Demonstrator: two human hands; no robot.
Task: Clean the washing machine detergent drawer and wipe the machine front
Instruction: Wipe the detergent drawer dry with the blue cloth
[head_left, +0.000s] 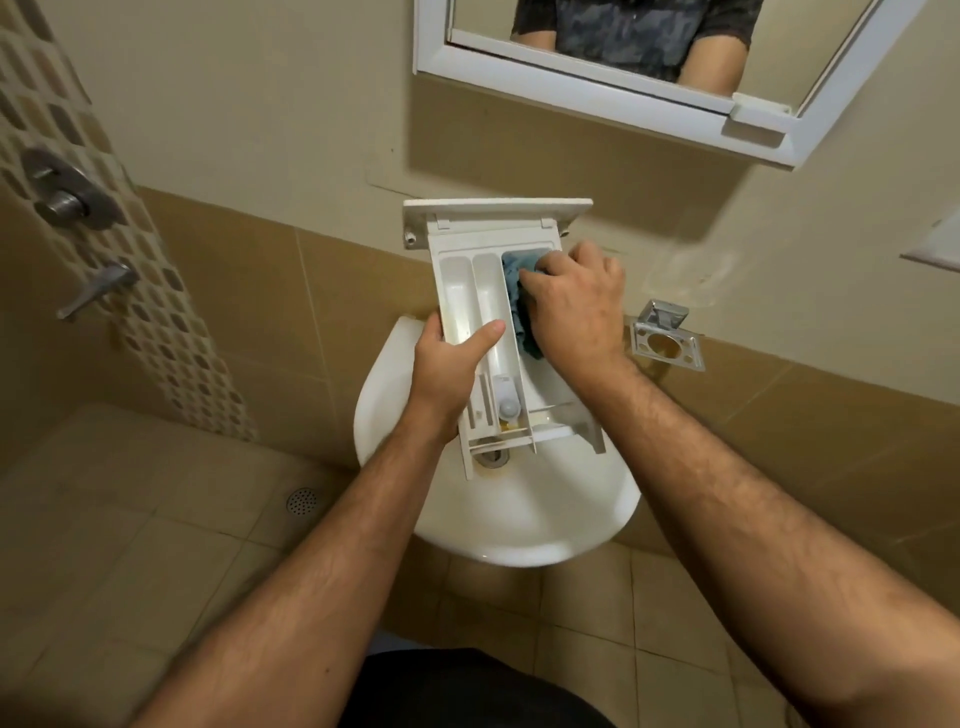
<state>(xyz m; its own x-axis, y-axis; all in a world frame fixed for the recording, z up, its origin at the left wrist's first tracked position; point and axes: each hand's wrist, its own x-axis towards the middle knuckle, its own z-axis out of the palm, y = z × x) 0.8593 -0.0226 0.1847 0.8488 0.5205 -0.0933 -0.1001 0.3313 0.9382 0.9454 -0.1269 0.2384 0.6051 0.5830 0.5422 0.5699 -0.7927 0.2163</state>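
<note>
Left hand (451, 358) grips drawer (480, 291); right hand (574, 306) presses cloth (517, 275) inside.

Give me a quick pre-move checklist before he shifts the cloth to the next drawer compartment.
1. Detergent drawer held steady by left hand, thumb across the top: ok.
2. Blue cloth gripped by right hand: ok.
3. Drawer over the sink to catch drips: ok.
4. Right compartment wiped clean: cannot tell, cloth and hand cover it.
5. Two left compartments reachable: ok, but the thumb crosses them.
6. Yellow residue at the near end of the drawer: not ok, still there.
</note>
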